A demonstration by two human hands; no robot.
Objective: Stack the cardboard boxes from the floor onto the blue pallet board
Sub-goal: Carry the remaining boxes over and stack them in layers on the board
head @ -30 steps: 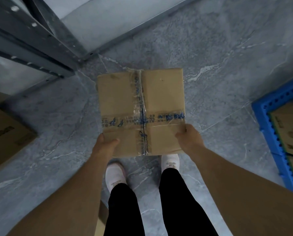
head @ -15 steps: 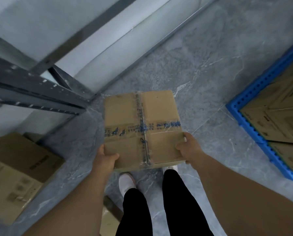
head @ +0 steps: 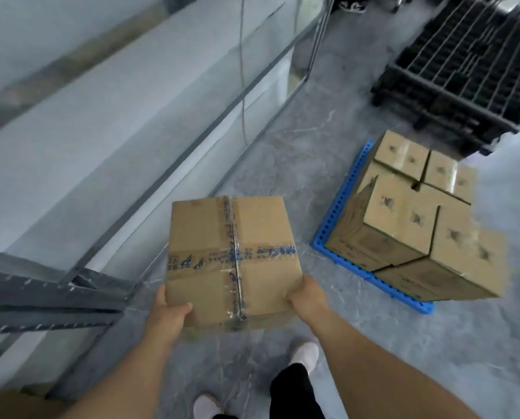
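Since earlier, view has swung right; the stacked boxes (head: 410, 213) on the pallet (head: 340, 204) now show fully. Both hands, left (head: 169, 313) and right (head: 308, 297), grasp the box's (head: 231, 255) near corners, above the floor (head: 283, 152), left of the pallet.

Held cardboard box (head: 233, 255), centre of frame: a band of clear tape (head: 231, 257) ran across its top, carrying blue printed characters and a logo, too blurred to read. Stacked boxes (head: 419, 225), right of frame: small dark printed marks on their upper faces, illegible. No other text was legible.
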